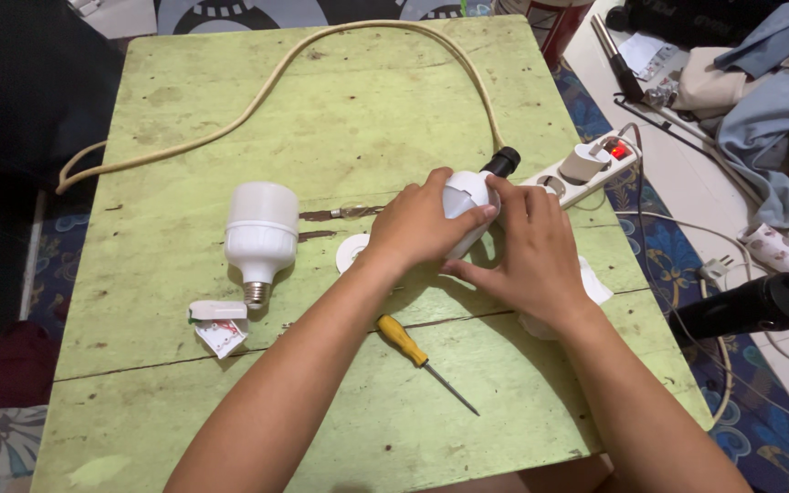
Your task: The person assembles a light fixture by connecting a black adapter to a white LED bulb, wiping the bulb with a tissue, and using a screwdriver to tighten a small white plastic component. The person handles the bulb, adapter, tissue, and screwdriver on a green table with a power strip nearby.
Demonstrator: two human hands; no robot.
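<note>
Both of my hands close around a white bulb (466,194) that sits in a black lamp socket (502,162) near the table's right side. My left hand (422,228) covers the bulb from the left with the thumb over its top. My right hand (530,248) grips it from the right and below. A cream cable (276,78) runs from the socket in a loop across the far part of the green wooden table (175,383).
A second white bulb (260,233) lies on its side at the left, with a small white part (217,311) and a printed scrap (222,337) beside it. A yellow-handled screwdriver (422,358) lies near my forearms. A white power strip (586,169) with a plugged adapter hangs at the right edge.
</note>
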